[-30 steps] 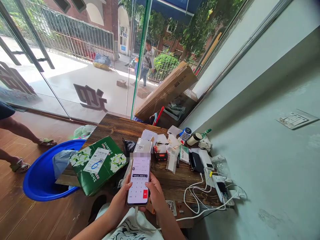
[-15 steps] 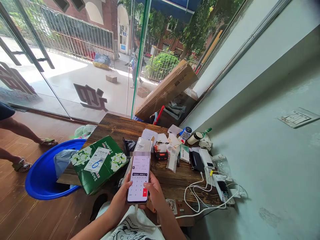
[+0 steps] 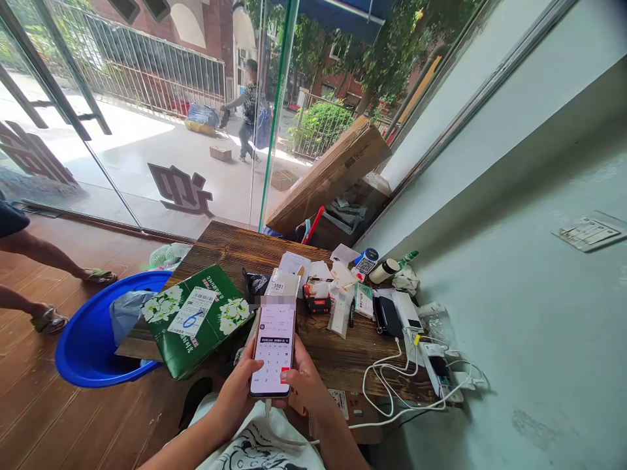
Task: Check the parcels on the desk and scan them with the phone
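Head view — both hands [image 3: 274,391] cradle a slim glossy phone [image 3: 272,349].

This looks like a small street-front parcel shop. Floor-to-ceiling glass doors [image 3: 147,130] with a red character decal [image 3: 181,189] open straight onto a sunny paved yard. A rough dark wooden table [image 3: 235,251] is crowded with labelled packets, a small QR-code stand [image 3: 365,263] and tangled white charging cables [image 3: 392,378]. A green carton with a printed shipping label [image 3: 196,320] lies at its edge, and a long brown cardboard box [image 3: 328,176] leans in the corner.
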The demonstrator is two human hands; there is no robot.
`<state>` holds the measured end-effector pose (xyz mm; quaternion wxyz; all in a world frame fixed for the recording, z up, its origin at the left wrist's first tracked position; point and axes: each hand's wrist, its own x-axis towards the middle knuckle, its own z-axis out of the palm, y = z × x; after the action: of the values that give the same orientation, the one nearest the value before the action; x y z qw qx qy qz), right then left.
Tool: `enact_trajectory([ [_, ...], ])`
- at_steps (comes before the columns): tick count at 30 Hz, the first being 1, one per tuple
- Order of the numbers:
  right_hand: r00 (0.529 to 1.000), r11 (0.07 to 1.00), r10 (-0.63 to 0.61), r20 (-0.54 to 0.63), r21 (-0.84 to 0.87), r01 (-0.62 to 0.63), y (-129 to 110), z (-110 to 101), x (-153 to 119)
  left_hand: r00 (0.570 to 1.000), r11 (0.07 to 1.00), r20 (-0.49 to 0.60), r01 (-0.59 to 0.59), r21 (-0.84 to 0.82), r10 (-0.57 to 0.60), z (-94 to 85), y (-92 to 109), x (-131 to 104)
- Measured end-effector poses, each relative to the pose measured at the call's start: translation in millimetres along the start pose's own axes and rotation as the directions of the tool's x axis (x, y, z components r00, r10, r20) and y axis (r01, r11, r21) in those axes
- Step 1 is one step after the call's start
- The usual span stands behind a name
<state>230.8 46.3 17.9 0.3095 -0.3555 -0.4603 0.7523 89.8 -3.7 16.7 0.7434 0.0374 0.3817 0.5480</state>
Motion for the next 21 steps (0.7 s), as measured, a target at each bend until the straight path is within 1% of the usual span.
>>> enact_trajectory([
  [3,0.999,1.000,0.025,-0.044,0.003,-0.025,-6.8,2.4,0.6,1.000,1.000,0.004,0.010,0.026,-0.010,3.8,2.7,-1.5],
  [6,0.996,0.999,0.050,-0.068,-0.007,-0.050,-11.5,4.6,0.7,1.000,0.999,0.003,0.028,-0.041,-0.028,6.3,4.6,-0.5],
  [9,0.995,0.998,0.058,-0.077,0.025,-0.056,-9.4,5.4,3.5,0.999,0.995,-0.007,0.039,-0.090,-0.040,1.9,4.0,2.2],
  [12,0.995,0.997,0.054,-0.079,0.062,-0.049,-3.4,5.2,10.0,0.999,0.996,0.027,0.047,-0.081,-0.045,-5.4,2.1,3.9],
  [14,0.996,0.997,0.049,-0.069,0.055,-0.046,-0.3,5.0,14.8,0.999,0.995,0.036,0.039,-0.088,-0.035,-6.0,1.0,3.7],
  [16,0.999,0.999,0.038,-0.032,0.027,-0.037,1.4,5.2,18.6,0.999,0.994,0.000,0.031,-0.104,-0.032,-2.2,0.1,3.6],
  [18,0.997,0.998,0.056,0.051,0.032,-0.058,3.4,5.8,21.8,0.999,0.995,-0.048,0.018,-0.095,-0.022,0.9,0.2,5.5],
  [20,0.988,0.986,0.098,0.121,0.126,-0.113,7.8,6.8,25.8,0.996,0.999,-0.090,0.026,-0.033,-0.029,-5.3,2.6,10.2],
  [21,0.984,0.969,0.122,0.132,0.200,-0.147,11.3,7.6,28.3,0.993,0.999,-0.113,0.025,0.038,-0.021,-14.5,5.1,13.1],
])
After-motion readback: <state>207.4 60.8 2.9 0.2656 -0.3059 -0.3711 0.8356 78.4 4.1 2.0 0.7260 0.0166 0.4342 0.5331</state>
